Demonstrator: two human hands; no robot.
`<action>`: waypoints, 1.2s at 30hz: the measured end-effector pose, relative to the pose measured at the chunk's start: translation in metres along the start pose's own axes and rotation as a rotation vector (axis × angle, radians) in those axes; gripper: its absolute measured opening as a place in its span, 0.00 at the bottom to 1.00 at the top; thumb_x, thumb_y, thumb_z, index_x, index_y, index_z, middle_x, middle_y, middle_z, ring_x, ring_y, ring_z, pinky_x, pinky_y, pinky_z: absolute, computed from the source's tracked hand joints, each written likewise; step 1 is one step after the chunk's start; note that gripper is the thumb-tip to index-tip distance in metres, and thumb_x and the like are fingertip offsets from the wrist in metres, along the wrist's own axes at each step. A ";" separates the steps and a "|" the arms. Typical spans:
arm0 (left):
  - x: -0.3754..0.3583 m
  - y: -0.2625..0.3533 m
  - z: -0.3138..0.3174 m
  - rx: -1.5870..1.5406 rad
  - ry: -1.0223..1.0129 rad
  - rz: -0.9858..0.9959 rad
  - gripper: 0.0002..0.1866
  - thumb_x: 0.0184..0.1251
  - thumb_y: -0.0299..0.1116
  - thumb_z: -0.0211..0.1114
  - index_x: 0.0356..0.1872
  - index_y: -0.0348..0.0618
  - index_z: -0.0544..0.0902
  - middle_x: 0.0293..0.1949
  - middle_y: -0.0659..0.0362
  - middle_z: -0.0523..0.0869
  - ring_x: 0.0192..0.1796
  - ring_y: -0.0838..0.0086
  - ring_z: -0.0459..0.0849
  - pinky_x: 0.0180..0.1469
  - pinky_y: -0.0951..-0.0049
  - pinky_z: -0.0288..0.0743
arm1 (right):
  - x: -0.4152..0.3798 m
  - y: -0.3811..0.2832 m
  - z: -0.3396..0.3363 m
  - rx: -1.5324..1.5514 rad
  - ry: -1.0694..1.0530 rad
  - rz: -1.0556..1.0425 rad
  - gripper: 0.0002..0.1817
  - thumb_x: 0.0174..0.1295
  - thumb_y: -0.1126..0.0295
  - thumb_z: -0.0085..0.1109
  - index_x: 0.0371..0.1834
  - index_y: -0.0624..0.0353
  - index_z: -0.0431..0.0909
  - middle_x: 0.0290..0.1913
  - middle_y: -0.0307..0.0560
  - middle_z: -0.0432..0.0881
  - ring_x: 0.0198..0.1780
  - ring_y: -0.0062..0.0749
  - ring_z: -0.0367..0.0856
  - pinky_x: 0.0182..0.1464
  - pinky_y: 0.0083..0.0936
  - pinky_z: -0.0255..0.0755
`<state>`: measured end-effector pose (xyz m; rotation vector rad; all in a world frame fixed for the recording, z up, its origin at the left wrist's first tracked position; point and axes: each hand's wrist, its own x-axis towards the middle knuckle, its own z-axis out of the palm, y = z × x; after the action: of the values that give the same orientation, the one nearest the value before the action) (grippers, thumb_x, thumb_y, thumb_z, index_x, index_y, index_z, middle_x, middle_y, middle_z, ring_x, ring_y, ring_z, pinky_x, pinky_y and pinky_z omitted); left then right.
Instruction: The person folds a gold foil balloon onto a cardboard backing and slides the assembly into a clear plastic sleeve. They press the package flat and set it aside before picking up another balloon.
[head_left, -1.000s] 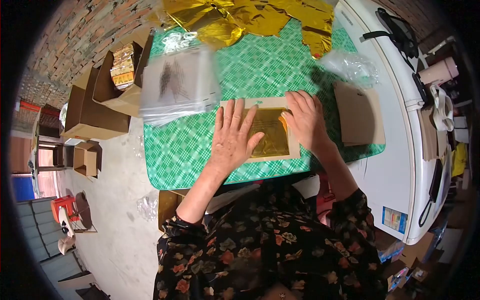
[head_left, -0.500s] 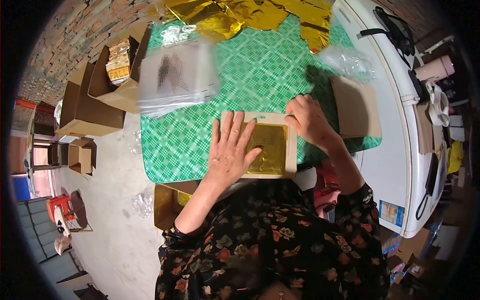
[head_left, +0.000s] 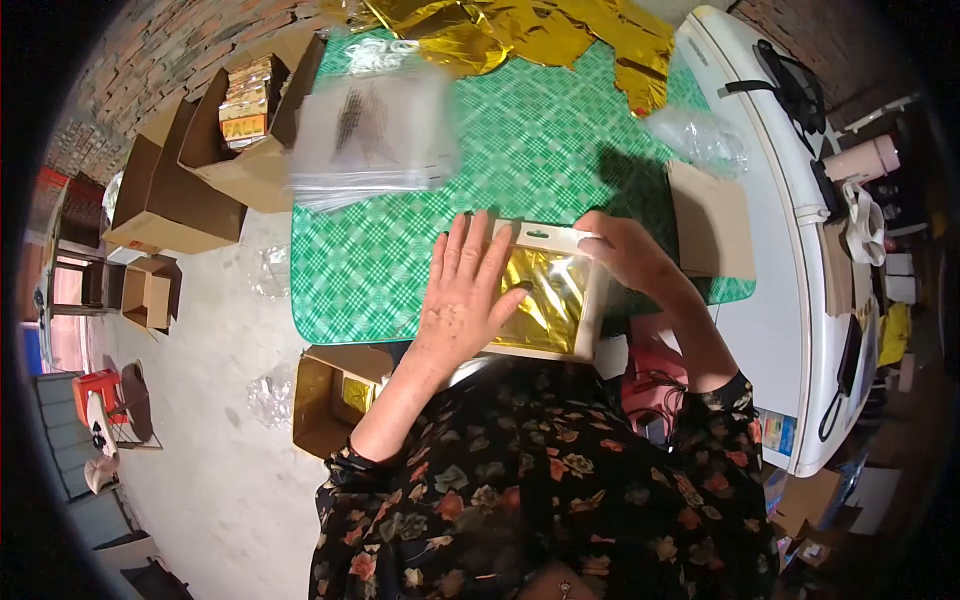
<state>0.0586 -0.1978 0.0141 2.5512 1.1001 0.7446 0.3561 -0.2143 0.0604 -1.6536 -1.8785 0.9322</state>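
At the near edge of the green checked table lies a flat frame-like package with a gold foil panel and a slotted top flap. My left hand rests flat on its left part, fingers spread. The curled fingers of my right hand pinch the package's upper right corner, where a clear film shows. A stack of clear plastic sleeves lies at the table's upper left.
Gold foil sheets cover the far edge. Clear plastic and a cardboard piece lie right, beside a white appliance. Cardboard boxes stand left; another box sits below the near left edge.
My right hand has closed on the package's corner, and the top flap and film there look lifted and shinier. My left hand stays on the package. The view has shifted slightly.
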 end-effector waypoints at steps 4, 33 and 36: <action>0.001 -0.007 -0.026 -0.514 0.124 -0.227 0.46 0.81 0.41 0.68 0.89 0.36 0.53 0.86 0.34 0.61 0.88 0.42 0.62 0.86 0.52 0.60 | 0.001 -0.044 -0.019 -0.022 0.160 -0.139 0.10 0.78 0.71 0.60 0.57 0.64 0.82 0.45 0.51 0.87 0.48 0.33 0.86 0.54 0.32 0.78; -0.003 -0.056 -0.066 -0.795 0.204 -0.499 0.13 0.90 0.34 0.60 0.60 0.36 0.86 0.54 0.56 0.89 0.55 0.74 0.84 0.60 0.71 0.77 | 0.071 -0.089 -0.017 -0.146 0.328 -0.589 0.16 0.71 0.86 0.58 0.59 0.62 0.82 0.53 0.53 0.88 0.54 0.49 0.89 0.57 0.37 0.84; -0.011 -0.064 -0.067 -0.829 0.254 -0.531 0.13 0.90 0.36 0.61 0.56 0.36 0.87 0.42 0.64 0.86 0.44 0.79 0.79 0.51 0.75 0.75 | 0.072 -0.104 -0.014 -0.055 0.403 -0.484 0.20 0.74 0.85 0.56 0.67 0.60 0.80 0.61 0.53 0.86 0.59 0.44 0.88 0.60 0.36 0.83</action>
<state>-0.0227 -0.1599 0.0385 1.4321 1.1416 1.0908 0.2850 -0.1460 0.1407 -1.2098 -1.8938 0.3236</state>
